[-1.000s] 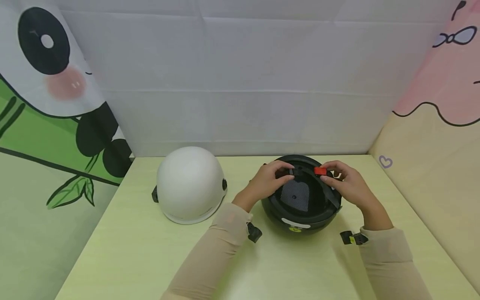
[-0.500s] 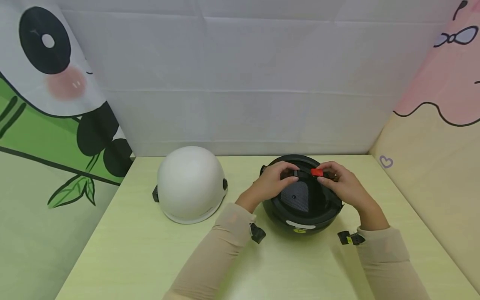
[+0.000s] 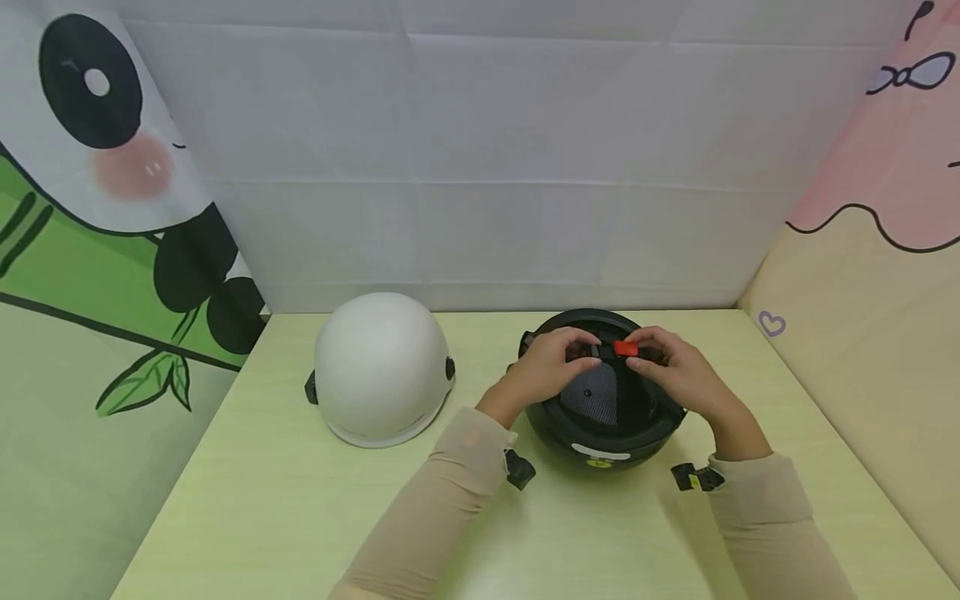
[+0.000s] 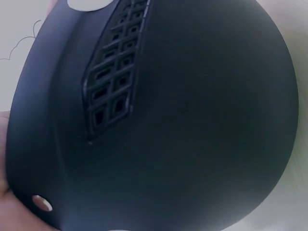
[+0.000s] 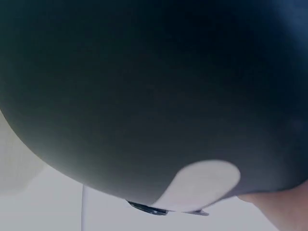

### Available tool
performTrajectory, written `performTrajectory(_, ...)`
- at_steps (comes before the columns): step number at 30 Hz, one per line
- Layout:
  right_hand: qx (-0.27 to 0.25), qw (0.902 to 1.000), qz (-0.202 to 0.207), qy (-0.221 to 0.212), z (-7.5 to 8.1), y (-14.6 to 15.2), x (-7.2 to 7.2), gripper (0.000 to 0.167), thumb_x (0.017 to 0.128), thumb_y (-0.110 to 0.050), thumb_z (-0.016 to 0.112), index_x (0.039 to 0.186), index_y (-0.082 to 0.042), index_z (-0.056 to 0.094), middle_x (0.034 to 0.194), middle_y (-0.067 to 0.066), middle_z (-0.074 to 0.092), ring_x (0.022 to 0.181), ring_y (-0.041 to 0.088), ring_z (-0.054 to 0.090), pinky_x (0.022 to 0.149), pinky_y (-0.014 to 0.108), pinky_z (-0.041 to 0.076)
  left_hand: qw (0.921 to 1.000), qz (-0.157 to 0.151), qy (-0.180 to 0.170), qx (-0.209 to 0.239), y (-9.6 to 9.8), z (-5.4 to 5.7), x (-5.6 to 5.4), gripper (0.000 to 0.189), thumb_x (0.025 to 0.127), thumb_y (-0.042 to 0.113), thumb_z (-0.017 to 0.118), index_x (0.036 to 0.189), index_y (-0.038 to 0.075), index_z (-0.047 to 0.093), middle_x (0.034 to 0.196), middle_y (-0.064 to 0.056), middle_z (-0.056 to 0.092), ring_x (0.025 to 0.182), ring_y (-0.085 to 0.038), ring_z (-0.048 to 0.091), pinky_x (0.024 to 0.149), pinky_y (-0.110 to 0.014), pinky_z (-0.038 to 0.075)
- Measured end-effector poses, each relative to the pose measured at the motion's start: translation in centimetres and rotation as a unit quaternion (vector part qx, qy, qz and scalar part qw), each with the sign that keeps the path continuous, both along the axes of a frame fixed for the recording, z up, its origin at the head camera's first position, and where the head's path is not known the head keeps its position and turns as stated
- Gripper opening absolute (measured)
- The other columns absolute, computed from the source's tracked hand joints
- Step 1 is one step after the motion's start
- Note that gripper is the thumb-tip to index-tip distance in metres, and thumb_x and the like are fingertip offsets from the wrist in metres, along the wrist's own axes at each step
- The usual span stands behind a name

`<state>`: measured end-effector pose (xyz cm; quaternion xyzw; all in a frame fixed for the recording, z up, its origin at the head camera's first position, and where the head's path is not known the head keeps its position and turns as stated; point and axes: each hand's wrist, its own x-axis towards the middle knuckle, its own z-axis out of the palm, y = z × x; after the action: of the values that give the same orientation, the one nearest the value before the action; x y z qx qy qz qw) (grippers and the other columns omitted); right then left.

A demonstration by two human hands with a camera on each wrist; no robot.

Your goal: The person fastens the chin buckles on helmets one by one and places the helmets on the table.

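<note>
Fingers [image 3: 576,335] of the left hand [image 3: 542,367] pinch a black buckle end [image 3: 596,349], thumb against fingertips; those of the right hand [image 3: 678,375] pinch a red clip [image 3: 626,348] the same way. Clip and buckle end sit close together between the two sets of fingers; whether they touch, I cannot tell. Just below the fingers, the black helmet [image 3: 600,429] rests upturned on the desk [image 3: 285,517], its open side facing them. A white helmet [image 3: 382,371] stands dome-up, well to the left of both hands' fingers.
</note>
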<state>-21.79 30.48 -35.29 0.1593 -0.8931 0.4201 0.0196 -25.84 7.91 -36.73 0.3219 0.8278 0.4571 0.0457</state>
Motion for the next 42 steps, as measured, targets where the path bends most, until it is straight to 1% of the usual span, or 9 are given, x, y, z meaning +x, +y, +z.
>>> performTrajectory(3, 0.000, 1.0000, 0.001, 0.006, 0.1, -0.2, 0.1, 0.025, 0.097, -0.011, 0.062, 0.120, 0.000, 0.057, 0.098, 0.012, 0.059, 0.081, 0.025, 0.051, 0.068, 0.034, 0.045, 1.0000, 0.003, -0.004, -0.002, 0.1, 0.1, 0.2, 0.032, 0.094, 0.020, 0.067, 0.123, 0.008, 0.064, 0.108, 0.001, 0.064, 0.091, -0.003, 0.059, 0.077, -0.018, 0.047)
performTrajectory(10, 0.002, 0.9998, -0.013, 0.018, 0.2, -0.7, 0.1, 0.023, 0.096, -0.008, 0.063, 0.117, 0.000, 0.059, 0.097, 0.012, 0.059, 0.080, 0.024, 0.051, 0.068, 0.035, 0.045, 0.9998, 0.014, -0.015, -0.002, 0.1, 0.4, 0.7, 0.032, 0.095, 0.022, 0.066, 0.124, 0.010, 0.064, 0.112, -0.001, 0.065, 0.095, -0.004, 0.060, 0.080, -0.020, 0.048)
performTrajectory(13, 0.014, 0.9994, -0.018, 0.024, 0.3, -1.0, 0.1, 0.022, 0.095, -0.007, 0.064, 0.115, 0.001, 0.059, 0.099, 0.014, 0.059, 0.082, 0.025, 0.053, 0.069, 0.037, 0.045, 0.9997, 0.018, -0.018, 0.001, 0.0, 0.3, 0.7, 0.033, 0.095, 0.023, 0.066, 0.124, 0.010, 0.064, 0.112, 0.000, 0.065, 0.097, -0.005, 0.060, 0.081, -0.021, 0.048)
performTrajectory(19, 0.034, 0.9985, -0.025, 0.035, 0.0, -1.3, 0.2, 0.022, 0.094, -0.005, 0.064, 0.115, 0.001, 0.059, 0.107, 0.018, 0.060, 0.092, 0.032, 0.059, 0.074, 0.044, 0.047, 0.9994, 0.031, -0.014, 0.011, 0.0, -0.1, 0.9, 0.032, 0.094, 0.024, 0.067, 0.123, 0.010, 0.065, 0.110, 0.002, 0.065, 0.096, -0.005, 0.060, 0.080, -0.021, 0.048)
performTrajectory(22, 0.031, 0.9989, -0.017, 0.031, -0.2, -1.6, 0.3, 0.023, 0.093, -0.003, 0.065, 0.115, 0.001, 0.060, 0.108, 0.019, 0.060, 0.094, 0.033, 0.059, 0.074, 0.044, 0.048, 0.9995, 0.027, -0.012, 0.012, 0.1, -0.2, 1.0, 0.032, 0.094, 0.023, 0.068, 0.123, 0.010, 0.065, 0.108, 0.003, 0.065, 0.093, -0.004, 0.060, 0.078, -0.021, 0.048)
performTrajectory(26, 0.023, 0.9994, -0.006, 0.026, -0.3, -2.0, 0.4, 0.023, 0.093, -0.006, 0.066, 0.115, 0.001, 0.061, 0.110, 0.018, 0.059, 0.096, 0.034, 0.058, 0.075, 0.044, 0.049, 0.9995, 0.026, -0.011, 0.013, 0.2, -0.4, 1.2, 0.033, 0.094, 0.024, 0.067, 0.123, 0.010, 0.065, 0.107, 0.004, 0.064, 0.093, -0.004, 0.059, 0.078, -0.021, 0.048)
performTrajectory(28, 0.020, 0.9995, -0.007, 0.025, -0.4, -2.0, 0.5, 0.024, 0.094, -0.007, 0.066, 0.115, 0.001, 0.061, 0.111, 0.018, 0.059, 0.096, 0.033, 0.059, 0.075, 0.044, 0.049, 0.9994, 0.031, -0.011, 0.014, 0.2, -0.5, 1.3, 0.033, 0.094, 0.024, 0.067, 0.123, 0.010, 0.065, 0.108, 0.004, 0.064, 0.093, -0.004, 0.059, 0.078, -0.020, 0.048)
performTrajectory(35, 0.014, 0.9997, -0.012, 0.015, -0.3, -1.8, 0.6, 0.024, 0.094, -0.007, 0.066, 0.116, 0.001, 0.061, 0.109, 0.018, 0.058, 0.092, 0.031, 0.058, 0.073, 0.041, 0.048, 0.9990, 0.025, -0.019, 0.031, 0.2, -0.5, 1.5, 0.033, 0.094, 0.024, 0.067, 0.124, 0.010, 0.064, 0.109, 0.003, 0.062, 0.096, -0.005, 0.060, 0.079, -0.021, 0.049)
performTrajectory(42, 0.012, 0.9998, -0.011, 0.009, -0.4, -1.7, 0.6, 0.025, 0.094, -0.008, 0.065, 0.117, 0.001, 0.060, 0.108, 0.018, 0.056, 0.092, 0.030, 0.058, 0.073, 0.040, 0.048, 0.9987, 0.030, -0.030, 0.027, 0.3, -0.5, 1.6, 0.033, 0.095, 0.024, 0.066, 0.124, 0.010, 0.063, 0.109, 0.003, 0.061, 0.098, -0.007, 0.060, 0.080, -0.023, 0.049)
